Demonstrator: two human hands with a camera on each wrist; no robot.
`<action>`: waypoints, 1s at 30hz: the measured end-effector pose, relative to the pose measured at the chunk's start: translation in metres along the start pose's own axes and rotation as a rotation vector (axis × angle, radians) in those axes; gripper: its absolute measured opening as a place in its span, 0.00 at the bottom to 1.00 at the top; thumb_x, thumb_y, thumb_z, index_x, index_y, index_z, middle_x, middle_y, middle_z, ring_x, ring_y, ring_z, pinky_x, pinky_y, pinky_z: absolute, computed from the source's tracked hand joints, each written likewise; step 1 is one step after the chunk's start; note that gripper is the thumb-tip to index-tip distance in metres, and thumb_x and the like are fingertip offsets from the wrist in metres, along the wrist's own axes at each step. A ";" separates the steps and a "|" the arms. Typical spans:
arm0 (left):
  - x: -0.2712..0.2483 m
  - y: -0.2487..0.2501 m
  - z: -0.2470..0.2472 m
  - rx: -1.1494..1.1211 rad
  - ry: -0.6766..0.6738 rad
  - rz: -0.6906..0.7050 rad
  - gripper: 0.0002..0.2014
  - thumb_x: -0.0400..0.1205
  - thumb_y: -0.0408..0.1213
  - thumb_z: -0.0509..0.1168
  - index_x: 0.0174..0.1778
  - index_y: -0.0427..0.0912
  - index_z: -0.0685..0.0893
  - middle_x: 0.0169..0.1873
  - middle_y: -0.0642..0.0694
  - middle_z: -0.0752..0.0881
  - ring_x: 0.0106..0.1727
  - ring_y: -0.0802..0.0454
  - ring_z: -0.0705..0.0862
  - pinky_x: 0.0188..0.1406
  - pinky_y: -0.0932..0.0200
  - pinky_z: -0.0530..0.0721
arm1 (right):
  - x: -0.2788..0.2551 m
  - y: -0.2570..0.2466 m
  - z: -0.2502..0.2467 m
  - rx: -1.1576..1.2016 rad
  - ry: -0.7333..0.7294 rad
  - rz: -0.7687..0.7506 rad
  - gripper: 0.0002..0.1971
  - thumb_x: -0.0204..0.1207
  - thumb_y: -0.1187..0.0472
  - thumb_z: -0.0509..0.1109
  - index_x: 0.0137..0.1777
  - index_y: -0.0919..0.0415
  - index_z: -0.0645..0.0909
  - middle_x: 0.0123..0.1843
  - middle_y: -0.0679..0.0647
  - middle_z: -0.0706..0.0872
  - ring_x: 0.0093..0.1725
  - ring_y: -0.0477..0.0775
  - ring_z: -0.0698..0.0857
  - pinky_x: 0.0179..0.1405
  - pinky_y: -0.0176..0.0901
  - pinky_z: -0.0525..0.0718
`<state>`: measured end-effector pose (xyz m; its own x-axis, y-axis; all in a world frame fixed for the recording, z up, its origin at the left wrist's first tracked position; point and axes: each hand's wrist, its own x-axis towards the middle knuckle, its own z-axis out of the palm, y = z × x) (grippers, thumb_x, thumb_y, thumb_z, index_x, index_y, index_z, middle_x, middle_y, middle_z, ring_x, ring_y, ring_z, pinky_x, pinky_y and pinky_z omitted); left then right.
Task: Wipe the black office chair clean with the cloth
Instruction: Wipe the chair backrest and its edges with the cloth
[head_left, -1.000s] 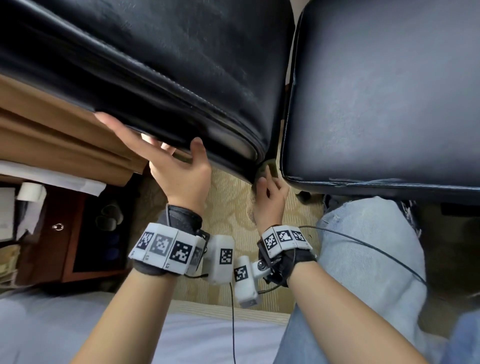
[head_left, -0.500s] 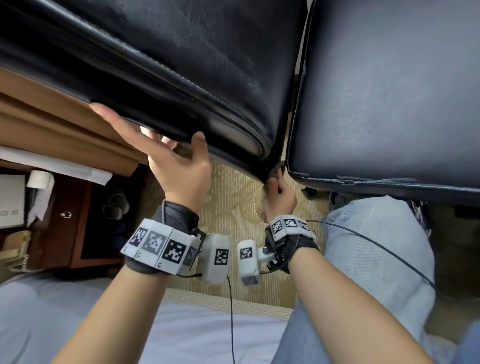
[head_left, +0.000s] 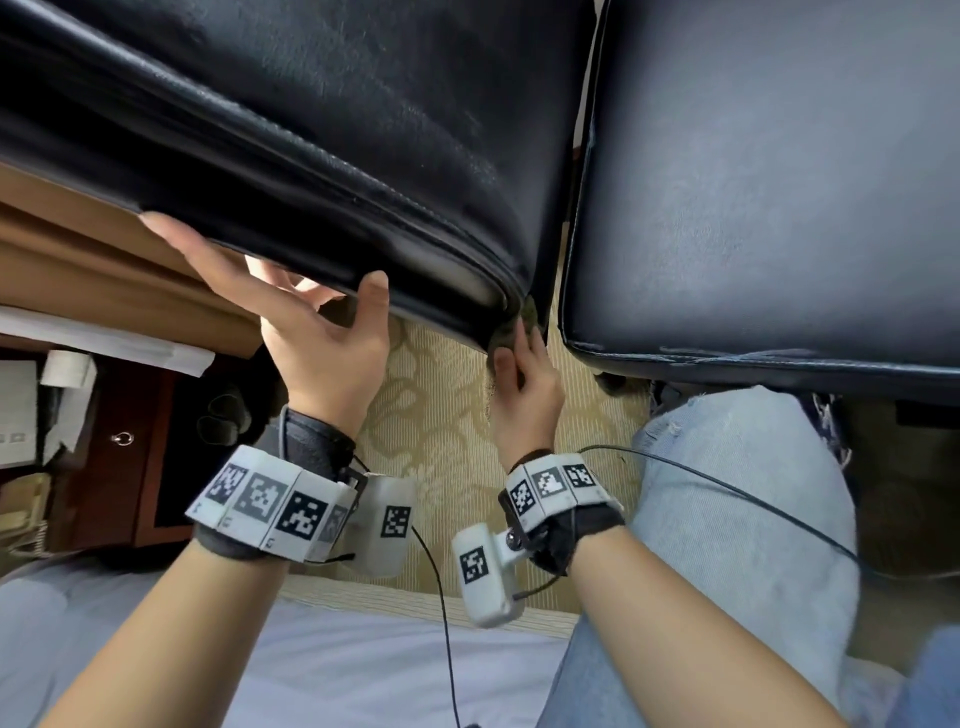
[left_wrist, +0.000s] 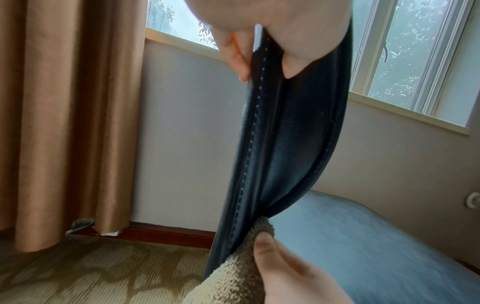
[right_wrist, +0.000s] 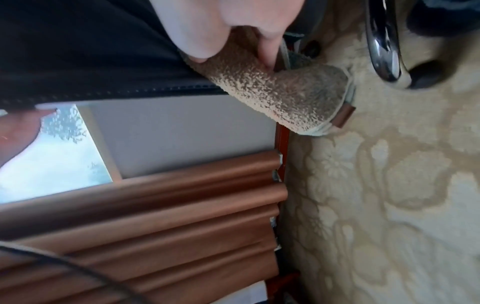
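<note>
Since a second ago our right hand has climbed with the cloth from below the chair's corner right up to it, while our left hand has stayed on the same edge of the backrest.

We hold the black office chair's backrest by its lower, stitched edge. Our left hand grips that edge with the thumb on the near face and the fingers wrapped behind it, so the padding sits pinched between them. In the left wrist view the seam runs down from that hand to the corner where the cloth meets it.

Our right hand pinches the tan, nubbly cloth, thumb on one side and fingers curled on the other, and presses the bunched end against the bottom corner of the backrest, in the narrow gap beside the seat cushion. A loose flap of cloth with a pale hem and a small brown tag hangs free below the fingers.

Just beside the cloth in the right wrist view we see a chrome chair leg with a dark caster. Under everything lies a beige patterned carpet. Brown curtains hang at a window, and our knee in pale jeans sits below the seat cushion.
</note>
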<state>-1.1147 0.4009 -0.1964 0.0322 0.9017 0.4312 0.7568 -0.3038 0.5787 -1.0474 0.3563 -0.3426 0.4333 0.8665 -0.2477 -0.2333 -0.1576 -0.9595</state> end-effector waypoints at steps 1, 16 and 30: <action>0.000 0.000 0.000 0.007 0.003 -0.006 0.40 0.76 0.32 0.67 0.73 0.16 0.49 0.65 0.47 0.69 0.61 0.70 0.76 0.53 0.67 0.82 | 0.003 0.002 0.000 -0.036 0.002 -0.010 0.19 0.82 0.64 0.61 0.72 0.62 0.73 0.76 0.62 0.72 0.73 0.60 0.71 0.67 0.35 0.63; -0.001 0.006 0.002 0.048 0.040 -0.001 0.33 0.76 0.31 0.66 0.73 0.28 0.59 0.59 0.56 0.70 0.52 0.76 0.78 0.48 0.77 0.77 | 0.019 0.001 -0.021 0.124 0.113 0.122 0.14 0.80 0.67 0.62 0.64 0.67 0.81 0.63 0.60 0.84 0.62 0.48 0.79 0.57 0.19 0.67; -0.003 0.011 0.004 0.071 0.081 0.006 0.31 0.76 0.31 0.66 0.70 0.48 0.58 0.59 0.59 0.69 0.51 0.79 0.77 0.50 0.75 0.78 | 0.025 0.027 -0.024 -0.167 0.010 -0.110 0.15 0.78 0.72 0.63 0.62 0.66 0.83 0.55 0.64 0.84 0.53 0.63 0.82 0.53 0.39 0.74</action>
<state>-1.1037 0.3962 -0.1944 -0.0138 0.8712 0.4908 0.8013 -0.2839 0.5265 -1.0222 0.3625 -0.3779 0.4572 0.8781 -0.1408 -0.0366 -0.1396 -0.9895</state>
